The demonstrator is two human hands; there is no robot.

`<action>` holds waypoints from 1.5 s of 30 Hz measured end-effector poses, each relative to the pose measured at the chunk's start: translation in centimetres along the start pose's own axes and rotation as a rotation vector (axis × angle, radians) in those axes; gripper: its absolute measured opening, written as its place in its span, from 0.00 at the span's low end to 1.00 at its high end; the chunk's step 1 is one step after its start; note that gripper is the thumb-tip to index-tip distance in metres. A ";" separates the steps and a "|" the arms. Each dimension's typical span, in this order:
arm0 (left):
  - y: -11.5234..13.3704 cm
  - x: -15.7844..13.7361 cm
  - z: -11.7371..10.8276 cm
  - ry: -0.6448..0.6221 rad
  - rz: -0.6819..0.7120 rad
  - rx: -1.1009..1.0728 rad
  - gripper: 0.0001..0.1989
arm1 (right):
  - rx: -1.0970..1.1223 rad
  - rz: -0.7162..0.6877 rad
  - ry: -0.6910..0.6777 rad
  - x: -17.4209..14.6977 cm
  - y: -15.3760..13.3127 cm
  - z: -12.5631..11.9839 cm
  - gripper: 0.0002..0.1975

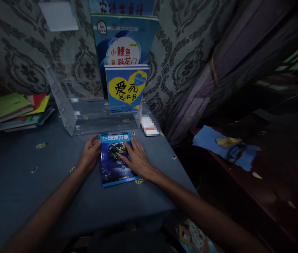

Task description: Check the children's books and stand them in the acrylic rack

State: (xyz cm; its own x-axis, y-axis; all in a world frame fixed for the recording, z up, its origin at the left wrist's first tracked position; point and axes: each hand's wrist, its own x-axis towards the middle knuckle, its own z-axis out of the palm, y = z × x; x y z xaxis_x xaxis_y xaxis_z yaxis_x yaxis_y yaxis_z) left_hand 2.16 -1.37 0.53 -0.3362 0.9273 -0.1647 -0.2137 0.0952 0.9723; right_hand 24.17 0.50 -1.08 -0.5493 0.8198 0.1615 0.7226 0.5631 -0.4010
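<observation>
A dark blue book (109,172) with a picture of the Earth on its cover lies face up on the cloth-covered table. My left hand (89,153) rests at its left edge, the fingers loosely bent and slightly apart, fingertips against the upper left side. Spread across the right half of the cover is my right hand (138,158), lying flat with fingers apart. Behind the book stands a clear acrylic rack (67,116). It bears a small blue book with a yellow heart (126,88), and behind that a taller teal book (143,38) and another blue book (122,7).
Several colourful books (9,109) are stacked at the table's left. A partly blurred-out phone-like object (150,126) lies right of the rack. Patterned wallpaper and a tied curtain (191,91) stand behind. A blue cloth (212,140) lies on a dark red surface at right.
</observation>
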 end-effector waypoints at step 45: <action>-0.8 0.3 0.1 -0.074 0.621 1.019 0.24 | 0.019 0.238 0.142 1.0 1.2 -2.4 0.18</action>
State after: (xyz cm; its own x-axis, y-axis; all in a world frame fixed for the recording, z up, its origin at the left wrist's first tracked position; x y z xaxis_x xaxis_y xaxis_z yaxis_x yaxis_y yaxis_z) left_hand 2.35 -1.14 -0.29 -0.0637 0.9320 0.3568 0.8036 -0.1641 0.5720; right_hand 25.49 2.27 0.75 -0.2996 0.9359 0.1851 0.8155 0.3519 -0.4595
